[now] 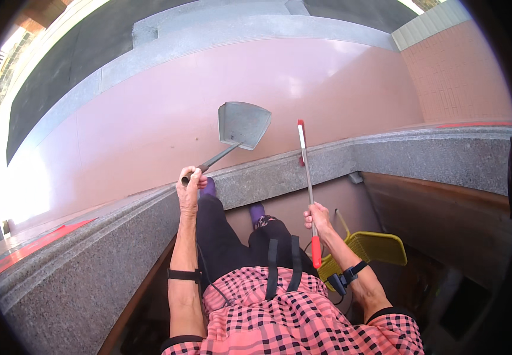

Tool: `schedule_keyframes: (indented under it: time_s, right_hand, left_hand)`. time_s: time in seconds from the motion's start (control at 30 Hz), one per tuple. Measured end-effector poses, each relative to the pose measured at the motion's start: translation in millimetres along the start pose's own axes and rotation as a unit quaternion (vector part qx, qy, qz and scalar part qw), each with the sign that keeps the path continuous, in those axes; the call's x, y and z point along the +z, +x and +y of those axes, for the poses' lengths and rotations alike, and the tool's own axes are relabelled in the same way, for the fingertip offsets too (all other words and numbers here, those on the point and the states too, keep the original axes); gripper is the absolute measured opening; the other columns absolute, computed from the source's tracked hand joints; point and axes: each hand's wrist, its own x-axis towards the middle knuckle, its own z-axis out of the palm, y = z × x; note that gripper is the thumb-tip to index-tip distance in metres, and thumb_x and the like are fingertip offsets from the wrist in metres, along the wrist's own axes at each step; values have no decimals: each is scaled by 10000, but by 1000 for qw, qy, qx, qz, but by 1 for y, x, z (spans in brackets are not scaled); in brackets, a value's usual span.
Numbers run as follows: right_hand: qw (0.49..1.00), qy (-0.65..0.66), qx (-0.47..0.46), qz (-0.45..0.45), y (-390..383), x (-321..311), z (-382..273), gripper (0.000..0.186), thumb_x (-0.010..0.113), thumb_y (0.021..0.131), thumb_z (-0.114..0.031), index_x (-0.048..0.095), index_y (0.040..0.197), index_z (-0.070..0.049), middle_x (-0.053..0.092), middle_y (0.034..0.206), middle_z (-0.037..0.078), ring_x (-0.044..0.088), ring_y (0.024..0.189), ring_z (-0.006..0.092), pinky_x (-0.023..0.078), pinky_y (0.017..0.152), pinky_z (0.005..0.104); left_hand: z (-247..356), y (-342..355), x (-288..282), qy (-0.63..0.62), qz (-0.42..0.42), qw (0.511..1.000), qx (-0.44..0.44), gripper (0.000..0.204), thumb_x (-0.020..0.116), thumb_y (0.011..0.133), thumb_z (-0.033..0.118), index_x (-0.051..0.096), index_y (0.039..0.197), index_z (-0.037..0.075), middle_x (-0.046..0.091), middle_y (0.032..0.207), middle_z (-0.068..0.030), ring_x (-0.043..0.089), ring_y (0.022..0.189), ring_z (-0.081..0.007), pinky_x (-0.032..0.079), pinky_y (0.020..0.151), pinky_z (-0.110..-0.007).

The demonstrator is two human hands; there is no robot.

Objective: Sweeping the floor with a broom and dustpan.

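Note:
My left hand (190, 184) is closed around the dark end of a long-handled dustpan (245, 124). The grey metal pan points away from me, above the pinkish floor. In my right hand (318, 217) is the metal pole of a long tool (309, 177), gripped partway along. That tool has a red grip at its near end and a narrow red-and-white head at its far end, seen edge-on, so I cannot tell its exact kind. Dustpan and tool are apart from each other.
A raised grey stone sill (279, 177) runs across in front of me; one foot is at it, the other on the near side. A yellow chair (380, 247) stands by my right arm. Beyond the pinkish floor (167, 106) lies a grey stone edge (208, 41). A brick-patterned wall (460, 77) stands at right.

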Motion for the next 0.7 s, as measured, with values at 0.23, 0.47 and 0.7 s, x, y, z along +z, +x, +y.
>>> schedule_keyframes:
  time_s: [0.23,0.47,0.7]
  right_hand:
    - [1000,2,-1,-21,-7,-23,-8,172,426,816,-76,399,986,-61,456,615,44,373,401,65,320,331,224]
    - [995,-57,-42,-71,2,-8,-29,300,409,830,-92,402,1127,-56,456,626,29,376,423,56,312,345,203]
    - [976,-184,-58,-99,16,47,-54,193,412,836,-107,449,1020,-60,459,623,19,380,428,53,316,349,201]
  left_hand:
    - [-10,-20,36,-73,15,997,-10,173,579,811,202,536,897,59,577,676,-70,556,588,-126,470,559,-247]
    - [7,-21,31,-59,39,997,-18,202,550,828,253,521,931,82,579,695,-80,561,608,-145,472,583,-279]
    - [15,-8,-2,-43,94,995,8,171,550,828,222,525,906,72,572,692,-63,552,606,-131,466,581,-259]
